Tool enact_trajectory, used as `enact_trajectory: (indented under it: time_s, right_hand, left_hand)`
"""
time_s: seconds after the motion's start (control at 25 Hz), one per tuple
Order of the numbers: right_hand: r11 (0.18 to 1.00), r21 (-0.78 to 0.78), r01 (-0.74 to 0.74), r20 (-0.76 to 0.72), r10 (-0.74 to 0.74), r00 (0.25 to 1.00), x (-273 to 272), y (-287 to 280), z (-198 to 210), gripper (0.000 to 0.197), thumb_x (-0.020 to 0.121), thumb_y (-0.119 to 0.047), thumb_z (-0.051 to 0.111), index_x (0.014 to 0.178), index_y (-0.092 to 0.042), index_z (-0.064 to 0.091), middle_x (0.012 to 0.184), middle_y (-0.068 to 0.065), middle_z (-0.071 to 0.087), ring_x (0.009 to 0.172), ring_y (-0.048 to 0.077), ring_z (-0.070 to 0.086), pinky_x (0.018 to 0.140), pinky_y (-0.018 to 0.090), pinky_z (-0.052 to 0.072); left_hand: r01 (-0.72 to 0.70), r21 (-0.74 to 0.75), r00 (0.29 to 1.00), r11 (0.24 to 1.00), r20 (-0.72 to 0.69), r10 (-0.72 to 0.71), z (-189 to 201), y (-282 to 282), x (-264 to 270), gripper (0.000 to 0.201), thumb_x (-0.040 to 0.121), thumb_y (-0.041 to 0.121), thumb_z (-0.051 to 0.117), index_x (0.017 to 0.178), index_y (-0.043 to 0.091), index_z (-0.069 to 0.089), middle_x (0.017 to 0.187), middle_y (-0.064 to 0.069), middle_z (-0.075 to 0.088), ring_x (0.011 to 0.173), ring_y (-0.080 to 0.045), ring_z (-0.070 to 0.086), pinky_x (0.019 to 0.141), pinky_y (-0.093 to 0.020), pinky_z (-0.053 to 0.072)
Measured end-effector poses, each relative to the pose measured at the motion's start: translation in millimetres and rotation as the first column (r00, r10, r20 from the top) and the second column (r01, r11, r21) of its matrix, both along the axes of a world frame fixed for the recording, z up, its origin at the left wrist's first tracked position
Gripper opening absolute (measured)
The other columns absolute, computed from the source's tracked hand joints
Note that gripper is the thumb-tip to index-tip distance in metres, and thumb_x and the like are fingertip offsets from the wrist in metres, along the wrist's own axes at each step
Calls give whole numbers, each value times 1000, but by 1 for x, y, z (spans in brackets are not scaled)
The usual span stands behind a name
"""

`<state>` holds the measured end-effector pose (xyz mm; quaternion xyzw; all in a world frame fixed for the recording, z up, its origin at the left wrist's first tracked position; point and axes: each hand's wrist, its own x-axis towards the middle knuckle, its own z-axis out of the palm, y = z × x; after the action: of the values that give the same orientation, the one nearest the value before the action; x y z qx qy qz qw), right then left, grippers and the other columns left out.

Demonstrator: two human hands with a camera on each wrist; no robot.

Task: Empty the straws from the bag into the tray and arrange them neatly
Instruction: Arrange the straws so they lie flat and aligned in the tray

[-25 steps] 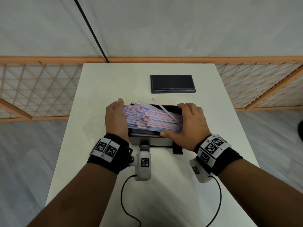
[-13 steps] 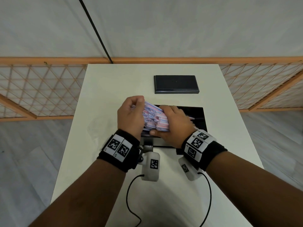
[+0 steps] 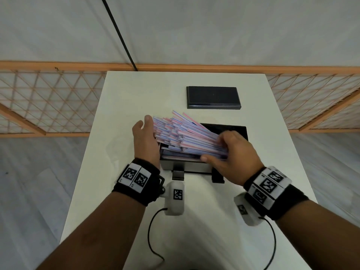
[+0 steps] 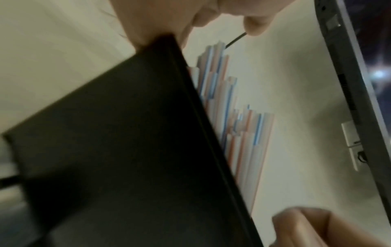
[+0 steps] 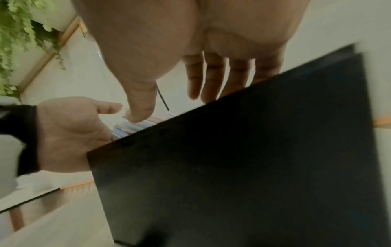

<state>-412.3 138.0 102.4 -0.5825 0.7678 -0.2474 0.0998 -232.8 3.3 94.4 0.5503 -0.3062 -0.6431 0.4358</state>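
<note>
A thick bundle of red, blue and white striped straws [image 3: 185, 137] lies slanted across the black tray [image 3: 236, 129], its left ends fanned out above the tray's left rim. My left hand [image 3: 145, 137] is flat, its palm pressing against those left ends. My right hand [image 3: 231, 151] grips the bundle's right end, with the thumb on the near side and the fingers curled over the top. In the left wrist view the straws [image 4: 243, 133] stick out past the tray wall [image 4: 127, 150]. The right wrist view shows the tray's dark wall [image 5: 232, 167] and my thumb on the straws [image 5: 135, 125].
A flat black lid or box [image 3: 213, 97] lies behind the tray on the white table [image 3: 126, 98]. Two black clips [image 3: 178, 175] stand at the tray's near side. Orange lattice fencing [image 3: 48, 100] runs on both sides of the table. Wrist camera cables trail toward the near edge.
Half a second ago both hands were bunched together on the bundle at the tray's left. The right hand has since slid to the right end, and the straws now lie fanned and slanted.
</note>
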Motion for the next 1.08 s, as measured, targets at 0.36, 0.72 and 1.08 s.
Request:
enact_trajectory:
  time_s: [0.36, 0.72, 1.08]
  right_hand:
    - [967, 151, -203, -140, 225, 964, -2, 14, -23, 15, 76, -36, 64, 71, -23, 60, 71, -5, 59, 72, 28, 57, 65, 31, 36]
    - [952, 196, -235, 38, 232, 972, 18, 45, -12, 20, 75, -42, 62, 80, -23, 59, 77, -9, 55, 74, 19, 53, 69, 36, 50]
    - [886, 428, -180, -128, 257, 958, 49, 26, 2, 45, 79, -50, 54, 114, -24, 62, 106, -1, 60, 102, 29, 56, 83, 41, 51]
  left_hand:
    - [309, -123, 906, 943, 340, -252, -15, 31, 11, 34, 78, 5, 55, 107, 19, 66, 94, 9, 70, 85, -14, 63, 81, -35, 50]
    - [283, -152, 914, 947, 341, -219, -5, 66, 29, 34, 71, 3, 49, 100, 18, 61, 91, 7, 66, 79, -9, 60, 75, -33, 50]
    - [65, 36, 998, 997, -29, -64, 7, 54, 20, 44, 92, 55, 53, 106, 15, 62, 105, -6, 69, 97, -19, 68, 101, -50, 51]
